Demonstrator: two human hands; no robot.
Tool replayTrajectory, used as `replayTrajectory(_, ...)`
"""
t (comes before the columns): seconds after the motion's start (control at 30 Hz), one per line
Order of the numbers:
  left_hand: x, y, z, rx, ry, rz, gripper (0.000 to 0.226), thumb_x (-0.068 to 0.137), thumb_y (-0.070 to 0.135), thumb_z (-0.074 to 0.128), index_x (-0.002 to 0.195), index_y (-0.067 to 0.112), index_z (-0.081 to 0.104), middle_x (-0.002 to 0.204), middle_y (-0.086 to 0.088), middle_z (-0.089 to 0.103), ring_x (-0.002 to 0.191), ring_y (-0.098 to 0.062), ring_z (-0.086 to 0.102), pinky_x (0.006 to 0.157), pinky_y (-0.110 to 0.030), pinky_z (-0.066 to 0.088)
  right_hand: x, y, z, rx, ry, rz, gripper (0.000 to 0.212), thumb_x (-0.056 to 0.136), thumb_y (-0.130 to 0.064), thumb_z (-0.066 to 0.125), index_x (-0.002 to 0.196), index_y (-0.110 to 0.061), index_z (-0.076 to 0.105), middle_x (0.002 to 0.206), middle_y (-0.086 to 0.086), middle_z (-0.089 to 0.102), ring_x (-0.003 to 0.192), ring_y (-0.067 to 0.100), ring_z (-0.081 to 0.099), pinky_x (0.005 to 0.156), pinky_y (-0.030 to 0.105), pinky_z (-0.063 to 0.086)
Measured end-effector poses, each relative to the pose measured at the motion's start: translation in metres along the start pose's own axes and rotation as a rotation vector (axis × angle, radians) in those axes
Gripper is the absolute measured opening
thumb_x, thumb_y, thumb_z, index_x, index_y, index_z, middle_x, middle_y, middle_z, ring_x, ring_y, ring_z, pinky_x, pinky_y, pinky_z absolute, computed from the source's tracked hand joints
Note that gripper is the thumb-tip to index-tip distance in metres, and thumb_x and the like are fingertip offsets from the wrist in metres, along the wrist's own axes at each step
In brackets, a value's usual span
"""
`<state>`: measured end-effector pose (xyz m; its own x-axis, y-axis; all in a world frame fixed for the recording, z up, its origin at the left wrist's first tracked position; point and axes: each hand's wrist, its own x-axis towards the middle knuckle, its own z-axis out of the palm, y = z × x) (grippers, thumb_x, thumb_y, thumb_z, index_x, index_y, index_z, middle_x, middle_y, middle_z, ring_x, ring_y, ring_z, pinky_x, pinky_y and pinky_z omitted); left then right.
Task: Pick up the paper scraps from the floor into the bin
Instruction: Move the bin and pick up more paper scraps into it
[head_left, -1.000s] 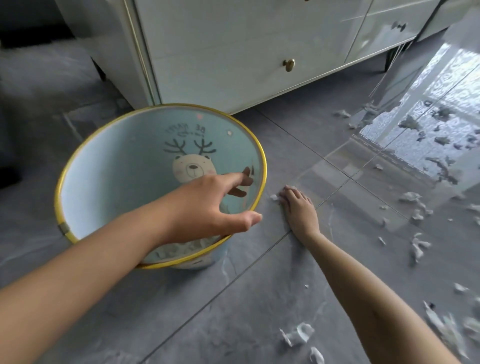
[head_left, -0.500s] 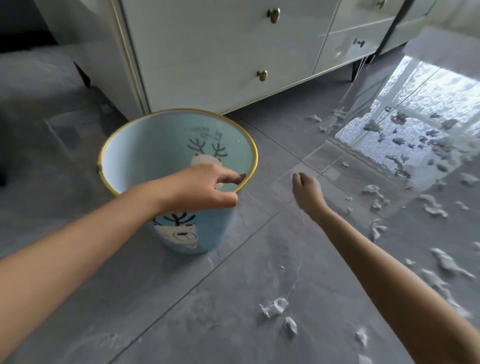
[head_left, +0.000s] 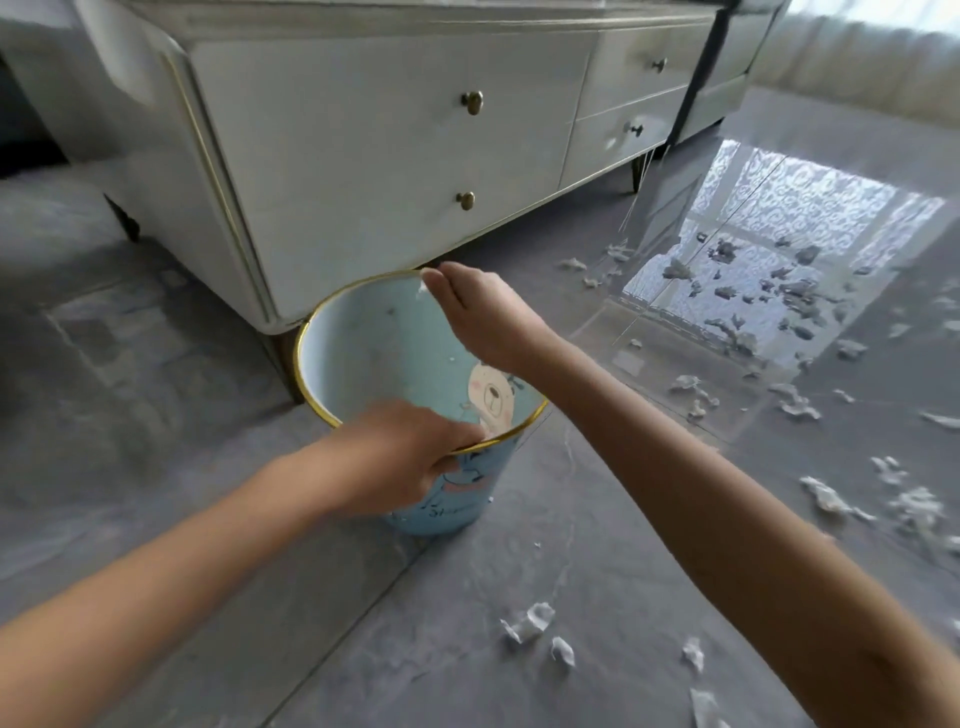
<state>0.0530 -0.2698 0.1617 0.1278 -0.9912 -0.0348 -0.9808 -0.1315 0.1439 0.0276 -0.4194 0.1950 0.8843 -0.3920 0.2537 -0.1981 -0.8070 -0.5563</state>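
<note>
A light blue bin (head_left: 347, 347) with a gold rim and a cartoon bear stands on the grey tile floor. My left hand (head_left: 402, 454) grips its near rim, fingers inside and thumb outside. Above the far side of the bin's opening is my right hand (head_left: 485, 318), fingers drawn together. A small white paper scrap (head_left: 423, 288) shows at its fingertips. Several white paper scraps lie on the floor: a cluster (head_left: 527, 623) near my right forearm, and more (head_left: 826, 496) to the right.
A white drawer cabinet (head_left: 363, 156) with brass knobs stands right behind the bin. To the right a bright window reflection (head_left: 779, 249) on the floor holds many more scraps. Grey tiles stretch to the left of the bin.
My right hand rose from the floor beside the bin and moved left over its opening with a scrap. My left hand moved to the near rim. The view has pulled back.
</note>
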Motion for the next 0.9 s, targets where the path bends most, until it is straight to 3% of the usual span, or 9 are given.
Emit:
replayTrajectory(0.13,-0.006,-0.004,0.001,-0.066,0.082,0.058,0.034,0.094,0.029,0.045,0.126,0.041,0.049,0.127,0.012,0.057,0.113,-0.018,0.052,0.079,-0.026,0.040,-0.009,0.003,0.001,-0.173,-0.233,0.080,0.063,0.099,-0.050,0.013,0.081,-0.010,0.057,0.081,0.006,0.062,0.084,0.027,0.055,0.083,0.035,0.042)
replayTrajectory(0.2,-0.006,-0.008,0.003,-0.021,0.121,0.081,0.036,0.094,0.029,0.044,0.127,0.040,0.047,0.129,0.013,0.056,0.114,-0.017,0.052,0.079,-0.027,0.042,-0.015,0.005,-0.005,-0.266,-0.170,0.061,0.064,0.100,-0.047,0.011,0.086,-0.014,0.064,0.087,0.005,0.068,0.094,0.024,0.057,0.106,0.037,0.030)
replayTrajectory(0.27,-0.007,-0.011,0.007,0.021,0.176,0.090,0.035,0.092,0.030,0.044,0.125,0.038,0.050,0.113,0.007,0.066,0.098,-0.021,0.061,0.067,-0.028,0.043,-0.022,0.010,-0.011,-0.197,0.032,0.028,0.051,0.102,-0.038,0.023,0.102,-0.012,0.066,0.088,0.001,0.074,0.087,0.010,0.061,0.110,0.032,0.028)
replayTrajectory(0.37,-0.007,-0.012,0.012,0.129,0.252,0.156,0.025,0.075,0.033,0.054,0.096,0.030,0.066,0.068,0.002,0.070,0.055,-0.025,0.064,0.045,-0.022,0.033,-0.044,0.029,-0.019,0.140,0.475,-0.040,0.023,0.093,-0.016,0.046,0.110,-0.014,0.062,0.083,-0.008,0.072,0.069,-0.005,0.059,0.079,0.019,0.046)
replayTrajectory(0.47,-0.004,-0.014,0.010,0.150,0.300,0.151,0.018,0.064,0.033,0.063,0.075,0.020,0.066,0.051,0.000,0.064,0.039,-0.025,0.058,0.039,-0.021,0.029,-0.073,0.057,-0.016,0.294,0.835,-0.041,0.025,0.083,-0.001,0.045,0.100,-0.016,0.054,0.086,-0.005,0.062,0.085,0.016,0.061,0.080,0.026,0.044)
replayTrajectory(0.57,-0.004,-0.017,0.002,0.072,0.350,0.073,0.017,0.069,0.027,0.071,0.080,0.016,0.067,0.058,-0.006,0.065,0.049,-0.031,0.061,0.047,-0.023,0.030,-0.103,0.100,0.006,0.369,0.987,0.230,0.029,0.077,0.000,0.041,0.093,-0.023,0.048,0.086,-0.003,0.054,0.086,0.025,0.055,0.078,0.034,0.042)
replayTrajectory(0.73,-0.011,-0.026,-0.008,-0.001,0.385,0.030,0.026,0.071,0.035,0.059,0.089,0.019,0.069,0.063,-0.004,0.066,0.059,-0.033,0.061,0.052,-0.025,0.029,-0.144,0.146,0.065,0.253,0.299,0.481,0.032,0.083,0.007,0.047,0.104,-0.013,0.060,0.094,0.003,0.060,0.084,0.017,0.055,0.075,0.028,0.044)
replayTrajectory(0.83,-0.017,-0.030,-0.007,-0.018,0.373,0.030,0.029,0.071,0.037,0.055,0.090,0.021,0.070,0.064,-0.002,0.067,0.059,-0.031,0.060,0.051,-0.025,0.031,-0.146,0.147,0.091,0.550,-0.174,0.712,0.035,0.094,-0.006,0.046,0.128,-0.008,0.049,0.115,0.007,0.056,0.099,0.018,0.055,0.083,0.027,0.047)
replayTrajectory(0.9,-0.021,-0.032,-0.009,-0.071,0.370,0.006,0.029,0.072,0.038,0.055,0.091,0.023,0.070,0.065,0.001,0.067,0.059,-0.028,0.058,0.050,-0.026,0.035,-0.138,0.143,0.101,0.873,-0.199,0.934,0.031,0.099,-0.016,0.040,0.126,-0.003,0.048,0.115,0.011,0.055,0.093,0.022,0.057,0.082,0.028,0.050)
